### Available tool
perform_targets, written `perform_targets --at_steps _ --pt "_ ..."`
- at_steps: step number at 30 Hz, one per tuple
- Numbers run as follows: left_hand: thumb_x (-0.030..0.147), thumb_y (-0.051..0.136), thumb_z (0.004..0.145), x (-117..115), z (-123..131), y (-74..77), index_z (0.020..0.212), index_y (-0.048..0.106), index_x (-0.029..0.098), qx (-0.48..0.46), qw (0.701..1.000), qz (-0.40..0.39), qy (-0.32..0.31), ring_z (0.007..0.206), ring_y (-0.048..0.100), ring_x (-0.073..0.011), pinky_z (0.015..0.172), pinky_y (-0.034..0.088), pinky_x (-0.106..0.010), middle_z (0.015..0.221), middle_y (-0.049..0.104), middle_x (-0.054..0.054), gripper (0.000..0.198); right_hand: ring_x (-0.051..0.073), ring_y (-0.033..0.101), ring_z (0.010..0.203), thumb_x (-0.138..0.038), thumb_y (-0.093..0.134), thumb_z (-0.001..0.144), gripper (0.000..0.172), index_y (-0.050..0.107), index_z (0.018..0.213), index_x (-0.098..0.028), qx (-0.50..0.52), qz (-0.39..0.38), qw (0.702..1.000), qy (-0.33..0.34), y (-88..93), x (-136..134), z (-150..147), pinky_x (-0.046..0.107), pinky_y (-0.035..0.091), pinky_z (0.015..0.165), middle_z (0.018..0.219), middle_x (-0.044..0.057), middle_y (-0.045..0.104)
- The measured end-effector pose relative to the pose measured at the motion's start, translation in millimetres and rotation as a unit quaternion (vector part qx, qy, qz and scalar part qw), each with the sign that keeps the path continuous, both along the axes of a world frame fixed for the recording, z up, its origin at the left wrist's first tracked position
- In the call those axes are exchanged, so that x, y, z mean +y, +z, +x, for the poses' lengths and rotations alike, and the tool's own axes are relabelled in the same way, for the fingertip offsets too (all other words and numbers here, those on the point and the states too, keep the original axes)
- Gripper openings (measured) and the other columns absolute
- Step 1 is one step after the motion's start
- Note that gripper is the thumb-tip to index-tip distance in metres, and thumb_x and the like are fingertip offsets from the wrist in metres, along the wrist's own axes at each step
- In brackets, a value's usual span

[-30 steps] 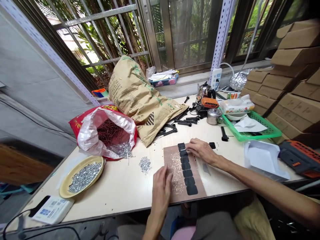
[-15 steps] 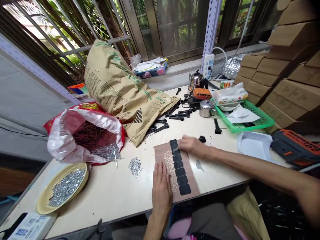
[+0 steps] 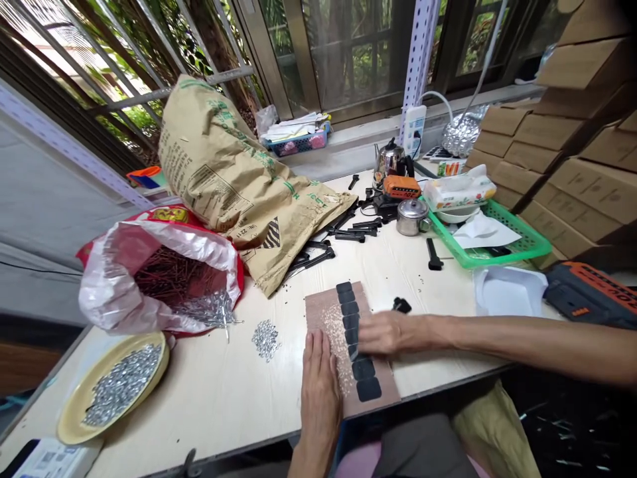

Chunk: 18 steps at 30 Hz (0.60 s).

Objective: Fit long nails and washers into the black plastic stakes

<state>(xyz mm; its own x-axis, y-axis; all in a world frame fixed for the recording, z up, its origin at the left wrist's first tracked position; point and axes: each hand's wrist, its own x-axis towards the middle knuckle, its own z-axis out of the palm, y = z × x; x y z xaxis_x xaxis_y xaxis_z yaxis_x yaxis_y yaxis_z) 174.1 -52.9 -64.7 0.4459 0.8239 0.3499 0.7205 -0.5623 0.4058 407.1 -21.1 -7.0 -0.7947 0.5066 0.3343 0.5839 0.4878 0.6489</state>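
Observation:
A brown board (image 3: 318, 307) lies at the table's near edge, with a column of several black rounded pads (image 3: 347, 297) down its middle and a scatter of tiny silver bits on its left half. My left hand (image 3: 318, 375) lies flat and open on the board's left side, fingers together. My right hand (image 3: 383, 332) reaches in from the right and rests over the middle pads, fingers stretched out and blurred. A loose black piece (image 3: 401, 305) sits on the table just beyond my right hand.
A small heap of silver bits (image 3: 265, 337) lies left of the board. A red-and-clear bag of nails (image 3: 159, 275), a yellow plate (image 3: 77, 408) of silver bits, a brown paper sack (image 3: 233, 179), black handles (image 3: 348, 234), a green basket (image 3: 517, 249), a white tray (image 3: 507, 292), an orange-black tool (image 3: 592, 292) and stacked cartons (image 3: 572, 159) ring the table.
My right hand slid from the top of the pad column down toward me, onto the middle pads. My left hand stayed flat on the board. The view shifted a little.

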Motion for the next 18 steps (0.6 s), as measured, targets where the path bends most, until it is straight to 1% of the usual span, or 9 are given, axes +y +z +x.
perform_targets --at_steps 1,2,4,5,7,11,14,16,18 --pt "0.016 0.034 0.092 0.2 -0.2 -0.7 0.14 0.032 0.02 -0.001 1.0 0.001 0.002 0.137 0.024 -0.0211 0.107 0.035 -0.045 0.144 0.039 -0.01 0.048 0.008 0.051 0.061 -0.02 0.027 0.097 0.047 0.062 0.067 -0.012 0.0 -0.003 1.0 -0.006 0.3 1.8 2.3 0.017 0.05 0.051 0.062 -0.001 0.056" --pt "0.016 0.034 0.092 0.5 -0.4 -1.3 0.14 0.033 0.02 -0.002 1.0 0.002 0.003 0.137 0.024 -0.0212 0.107 0.035 -0.045 0.144 0.039 -0.01 0.048 0.009 0.052 0.065 -0.02 0.031 0.097 0.042 0.063 0.071 -0.012 0.063 -0.068 0.996 -0.001 -0.1 2.8 4.7 0.018 0.051 0.055 0.066 0.001 0.058" --pt "0.016 0.034 0.092 0.7 -0.3 -1.7 0.139 0.034 0.019 -0.002 1.0 0.005 -0.001 0.137 0.025 -0.0216 0.107 0.035 -0.045 0.143 0.04 -0.01 0.047 0.011 0.053 0.074 -0.017 0.036 0.095 0.032 0.064 0.08 -0.013 0.177 -0.209 0.961 0.029 -3.7 1.0 8.4 0.022 0.049 0.063 0.074 0.003 0.06" --pt "0.016 0.034 0.092 0.7 0.0 -1.5 0.139 0.035 0.018 -0.001 1.0 0.006 -0.002 0.137 0.024 -0.0217 0.107 0.035 -0.045 0.143 0.04 -0.011 0.047 0.013 0.052 0.077 -0.015 0.036 0.095 0.03 0.063 0.083 -0.013 0.208 -0.266 0.94 0.05 -6.8 -1.7 9.0 0.023 0.048 0.066 0.077 0.004 0.06" --pt "0.016 0.034 0.092 0.2 1.1 -0.1 0.138 0.036 0.016 0.005 1.0 0.006 0.001 0.137 0.024 -0.022 0.107 0.035 -0.045 0.142 0.041 -0.012 0.046 0.015 0.05 0.079 -0.013 0.032 0.095 0.031 0.061 0.085 -0.014 0.226 -0.338 0.91 0.083 -14.1 -8.2 7.6 0.026 0.045 0.07 0.081 0.005 0.059" --pt "0.016 0.032 0.093 -0.8 3.3 4.6 0.136 0.039 0.014 0.014 1.0 0.001 0.007 0.137 0.024 -0.0222 0.107 0.035 -0.044 0.141 0.042 -0.013 0.044 0.016 0.047 0.076 -0.016 0.026 0.097 0.035 0.059 0.085 -0.015 0.252 -0.394 0.881 0.071 -18.9 -10.9 1.0 0.028 0.04 0.071 0.082 0.006 0.058" --pt "0.018 0.032 0.093 -1.4 2.3 6.5 0.137 0.039 0.016 0.004 1.0 -0.009 0.003 0.137 0.025 -0.0225 0.108 0.034 -0.045 0.142 0.042 -0.011 0.044 0.015 0.049 0.078 -0.023 0.027 0.098 0.036 0.059 0.083 -0.017 0.304 -0.436 0.846 0.041 -4.1 -15.5 4.8 0.027 0.041 0.072 0.082 0.005 0.057" --pt "0.019 0.032 0.093 -2.2 0.2 5.1 0.138 0.037 0.017 -0.002 1.0 -0.015 0.001 0.137 0.025 -0.0229 0.108 0.033 -0.046 0.143 0.041 -0.01 0.045 0.014 0.052 0.079 -0.03 0.03 0.098 0.035 0.06 0.082 -0.019 0.324 -0.474 0.819 0.019 8.9 -38.1 15.6 0.025 0.042 0.07 0.082 0.004 0.058" --pt "0.018 0.031 0.093 -2.9 -2.3 0.9 0.14 0.033 0.019 -0.008 1.0 -0.016 0.001 0.137 0.024 -0.0231 0.108 0.034 -0.046 0.144 0.039 -0.01 0.047 0.013 0.054 0.073 -0.038 0.032 0.097 0.037 0.061 0.079 -0.024 0.331 -0.468 0.818 -0.039 14.9 -81.7 31.6 0.024 0.042 0.065 0.076 0.003 0.057"
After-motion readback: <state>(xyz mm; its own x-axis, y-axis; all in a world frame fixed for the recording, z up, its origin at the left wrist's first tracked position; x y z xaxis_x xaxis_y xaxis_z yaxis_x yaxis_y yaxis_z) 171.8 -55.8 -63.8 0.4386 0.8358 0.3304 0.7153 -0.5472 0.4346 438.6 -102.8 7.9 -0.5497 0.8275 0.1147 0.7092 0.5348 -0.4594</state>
